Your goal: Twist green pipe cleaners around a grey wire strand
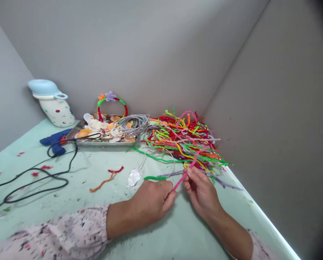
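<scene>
A pink pipe cleaner (180, 182) runs slanting between my two hands, its free end rising past the right one. My left hand (154, 198) is closed in a fist around its lower part. With thumb and fingertips, my right hand (201, 191) pinches it a little higher up. Just beyond my left hand lie a short green pipe cleaner (154, 178) and a white shell (134, 177) with a thin wire near it. Behind my right hand spreads a tangled heap of many-coloured pipe cleaners (183, 135).
A metal tray (107, 143) holds shells, with a coil of grey wire (140, 124) and a pipe-cleaner hoop (126, 108) with flowers. Left of it are a blue glue gun (54, 139), its black cord (64, 186) and a white bottle (57, 112). An orange-red pipe cleaner piece (104, 183) lies in front. Grey walls stand behind and right.
</scene>
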Tool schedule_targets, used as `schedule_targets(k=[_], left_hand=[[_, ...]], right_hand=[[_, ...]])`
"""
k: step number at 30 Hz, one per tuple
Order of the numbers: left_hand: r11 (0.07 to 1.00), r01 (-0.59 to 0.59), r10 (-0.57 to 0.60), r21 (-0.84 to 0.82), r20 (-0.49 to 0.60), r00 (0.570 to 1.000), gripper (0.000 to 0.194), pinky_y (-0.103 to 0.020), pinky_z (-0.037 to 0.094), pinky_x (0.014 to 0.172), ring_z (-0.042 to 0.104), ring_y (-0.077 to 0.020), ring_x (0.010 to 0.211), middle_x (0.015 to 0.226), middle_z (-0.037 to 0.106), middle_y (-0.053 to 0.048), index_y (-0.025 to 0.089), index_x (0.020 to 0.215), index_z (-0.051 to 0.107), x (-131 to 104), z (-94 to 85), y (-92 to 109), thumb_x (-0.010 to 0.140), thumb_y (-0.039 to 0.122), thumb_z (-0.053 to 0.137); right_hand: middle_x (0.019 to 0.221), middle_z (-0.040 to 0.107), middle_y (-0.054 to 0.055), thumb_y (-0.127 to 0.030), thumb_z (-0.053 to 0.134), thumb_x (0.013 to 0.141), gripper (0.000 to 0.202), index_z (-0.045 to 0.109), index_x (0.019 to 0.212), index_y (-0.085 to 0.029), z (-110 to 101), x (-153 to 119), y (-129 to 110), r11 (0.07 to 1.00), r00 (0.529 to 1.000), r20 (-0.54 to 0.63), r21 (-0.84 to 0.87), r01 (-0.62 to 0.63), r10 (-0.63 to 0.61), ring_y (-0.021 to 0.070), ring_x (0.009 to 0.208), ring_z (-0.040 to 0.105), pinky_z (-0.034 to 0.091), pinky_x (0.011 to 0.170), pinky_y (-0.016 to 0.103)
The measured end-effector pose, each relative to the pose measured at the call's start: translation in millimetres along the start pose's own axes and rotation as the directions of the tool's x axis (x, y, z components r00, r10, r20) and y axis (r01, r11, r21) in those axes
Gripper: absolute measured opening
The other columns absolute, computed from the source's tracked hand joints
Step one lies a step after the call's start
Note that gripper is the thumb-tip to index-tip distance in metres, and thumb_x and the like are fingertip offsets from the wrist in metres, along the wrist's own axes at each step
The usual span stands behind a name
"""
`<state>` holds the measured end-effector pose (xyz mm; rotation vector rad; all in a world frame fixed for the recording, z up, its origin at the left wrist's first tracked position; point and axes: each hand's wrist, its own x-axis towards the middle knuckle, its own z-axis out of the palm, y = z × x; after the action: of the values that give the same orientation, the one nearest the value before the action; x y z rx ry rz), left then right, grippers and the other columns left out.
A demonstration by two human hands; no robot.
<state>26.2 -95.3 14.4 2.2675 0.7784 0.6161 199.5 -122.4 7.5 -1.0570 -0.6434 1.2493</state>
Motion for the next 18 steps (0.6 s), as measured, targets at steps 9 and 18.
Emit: schedule_targets(k=[9,18], left_hand=[[0.503,0.389,-0.221,-0.772,0.320,0.921,0.037,-0.020,0.035,0.041,0.049,-0.0067,0.039,0.072,0.061,-0.002,0.015,0.083,0.052,5,3.2,-7,0.087,0.049,0.040],[0.494,0.434,-0.279,-0.754,0.335,0.900,0.034,-0.017,0.032,0.036,0.042,-0.0044,0.034,0.054,0.055,0.003,0.016,0.066,0.047,7,2.8,-9,0.082,0.046,0.051]], right_hand=[[0.065,0.060,-0.002,-0.038,0.069,0.076,0.023,0.064,0.084,-0.018,-9,5,2,0.982,0.990,0.124,-0.165,0.087,-0.067,0.0083,0.050,0.052,0.040,0.043,0.018],[0.063,0.058,-0.003,-0.037,0.070,0.077,0.021,0.062,0.078,-0.017,-11,7,2,0.994,0.995,0.075,-0.083,0.075,-0.069,0.0055,0.047,0.049,0.037,0.041,0.015]])
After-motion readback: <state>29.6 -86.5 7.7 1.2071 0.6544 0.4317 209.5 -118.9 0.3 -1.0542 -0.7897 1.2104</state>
